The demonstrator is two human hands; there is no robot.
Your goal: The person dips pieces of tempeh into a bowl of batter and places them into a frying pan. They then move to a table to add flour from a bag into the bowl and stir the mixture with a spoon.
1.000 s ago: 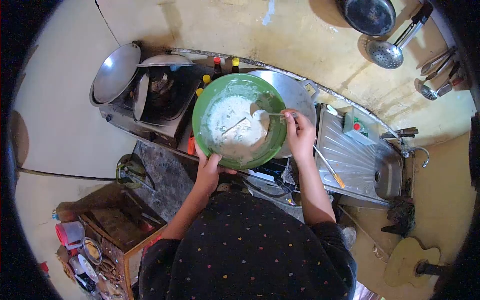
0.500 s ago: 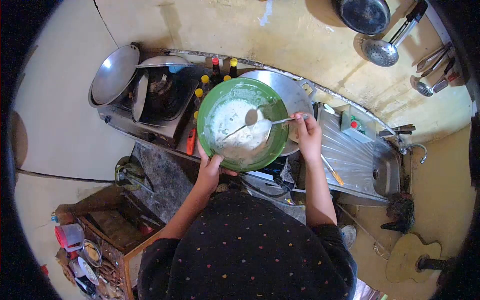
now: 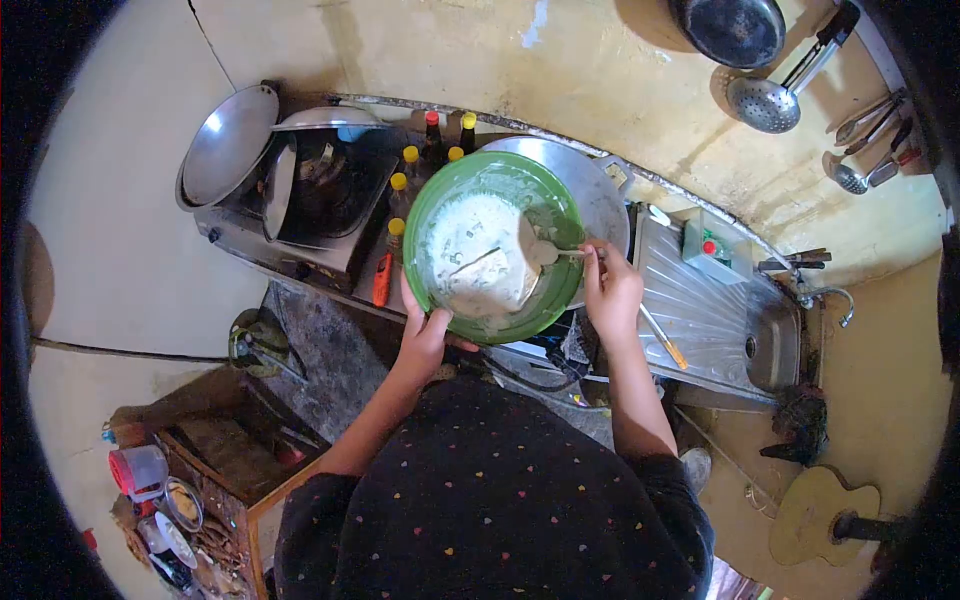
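Observation:
A green bowl (image 3: 422, 222) holding a pale wet mixture (image 3: 470, 240) is tilted over the counter. My left hand (image 3: 425, 335) grips its lower left rim, thumb outside. My right hand (image 3: 612, 290) pinches the handle of a metal spoon (image 3: 545, 253), whose head lies at the right side of the mixture inside the bowl. A thin dark line shows across the mixture; whether it is a shadow or an object I cannot tell. Behind the bowl is a large round metal lid or pan (image 3: 600, 195).
Bottles with yellow and red caps (image 3: 432, 135) stand behind the bowl on the left. A stove (image 3: 340, 215) with pans is at the left, an orange lighter (image 3: 382, 280) near its edge. The steel sink (image 3: 770, 340) is right; utensils (image 3: 765, 103) hang on the wall.
The spoon has moved from the middle of the mixture toward the bowl's right side, and my right hand has shifted slightly down. The bowl has moved slightly right.

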